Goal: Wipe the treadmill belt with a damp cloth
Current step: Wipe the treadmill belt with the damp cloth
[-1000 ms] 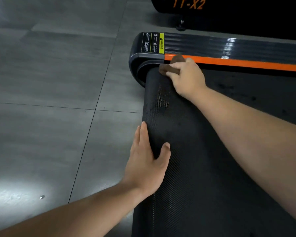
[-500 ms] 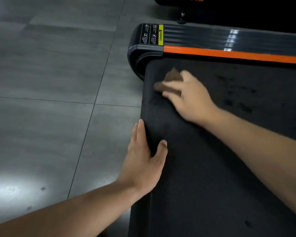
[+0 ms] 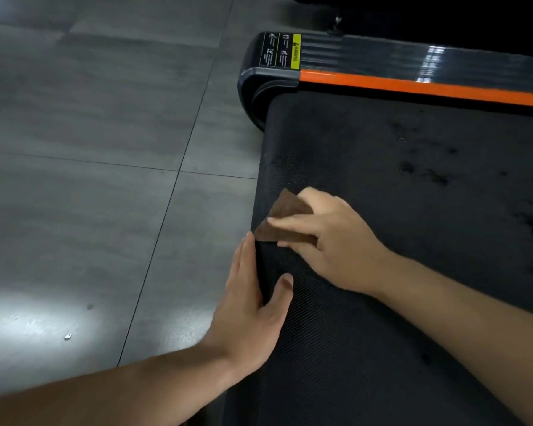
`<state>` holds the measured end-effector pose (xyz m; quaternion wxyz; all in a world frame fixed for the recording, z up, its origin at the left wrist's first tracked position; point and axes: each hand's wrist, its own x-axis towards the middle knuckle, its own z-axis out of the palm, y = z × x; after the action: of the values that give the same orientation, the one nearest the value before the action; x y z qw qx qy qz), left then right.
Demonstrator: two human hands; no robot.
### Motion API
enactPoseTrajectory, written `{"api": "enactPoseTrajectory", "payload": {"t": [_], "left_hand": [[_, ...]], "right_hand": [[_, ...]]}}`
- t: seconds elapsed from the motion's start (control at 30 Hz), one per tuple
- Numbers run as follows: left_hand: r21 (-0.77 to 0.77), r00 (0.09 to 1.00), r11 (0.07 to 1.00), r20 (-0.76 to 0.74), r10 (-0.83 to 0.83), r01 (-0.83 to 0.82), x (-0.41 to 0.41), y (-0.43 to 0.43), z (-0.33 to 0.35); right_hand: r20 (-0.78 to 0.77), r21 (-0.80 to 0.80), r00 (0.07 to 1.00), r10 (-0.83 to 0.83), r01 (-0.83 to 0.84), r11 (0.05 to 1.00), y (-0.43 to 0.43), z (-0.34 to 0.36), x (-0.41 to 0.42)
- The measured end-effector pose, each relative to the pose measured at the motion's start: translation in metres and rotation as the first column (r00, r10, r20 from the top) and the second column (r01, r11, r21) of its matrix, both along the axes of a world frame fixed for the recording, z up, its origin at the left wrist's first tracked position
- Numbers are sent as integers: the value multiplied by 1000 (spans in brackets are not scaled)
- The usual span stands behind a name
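cloth (image 3: 287, 217) at belt (image 3: 397, 195) edge under right hand (image 3: 336, 244), left hand (image 3: 250, 312) adjoining

belt (image 3: 382, 241): matt black, fine grainy texture, darker blotches | cloth (image 3: 286, 221): brown, soft matt fabric | side rail (image 3: 428, 61): glossy ribbed black plastic | floor (image 3: 90, 179): smooth grey tile, dull sheen
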<state>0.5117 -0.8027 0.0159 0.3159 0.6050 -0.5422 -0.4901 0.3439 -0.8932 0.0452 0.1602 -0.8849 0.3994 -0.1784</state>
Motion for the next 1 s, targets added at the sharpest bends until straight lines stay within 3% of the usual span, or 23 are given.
{"api": "enactPoseTrajectory", "payload": {"t": [0.07, 0.23, 0.3, 0.37, 0.43, 0.5, 0.57, 0.63, 0.7, 0.77, 0.9, 1.0], "left_hand": [[5, 1000, 1000, -8, 22, -22, 0, 2, -1], [94, 990, 994, -125, 63, -52, 0, -19, 0], [118, 982, 991, -174, 77, -56, 1, -29, -1], [106, 974, 993, -213, 80, -58, 2, -34, -6], [119, 973, 992, -218, 76, -50, 3, -34, -8], [130, 966, 990, -245, 84, -54, 4, -36, -8], [150, 950, 987, -296, 94, -51, 5, -40, -5], [169, 933, 985, -349, 87, -29, 6, -45, -4], [180, 928, 984, -365, 79, -13, 8, -48, -6], [192, 921, 981, -378, 94, -21, 9, -43, -5], [189, 917, 981, -383, 108, -36, 10, -31, -6], [186, 920, 982, -377, 107, -38, 10, -28, -6]], "right_hand": [[-41, -56, 999, -4, 1, 998, -27, 5, 2], [-52, -124, 914, -403, 394, 911, -128, 7, 28], [-63, -124, 958, -280, 271, 955, -100, 3, 29], [-24, -44, 999, -25, 24, 999, -56, 6, 22], [-70, 35, 987, 144, -142, 989, -58, 12, 15], [-168, -60, 982, 85, -96, 994, -107, 18, 29], [-227, -163, 968, -105, 69, 984, -171, 17, 42], [-260, -207, 923, -283, 233, 950, -214, 18, 54], [-267, -218, 902, -338, 285, 933, -221, 16, 61], [-264, -126, 931, -252, 226, 966, -190, 16, 56], [-189, 112, 970, 154, -134, 985, -108, 21, 28], [-249, -60, 964, 89, -107, 992, -146, 19, 31]]}}
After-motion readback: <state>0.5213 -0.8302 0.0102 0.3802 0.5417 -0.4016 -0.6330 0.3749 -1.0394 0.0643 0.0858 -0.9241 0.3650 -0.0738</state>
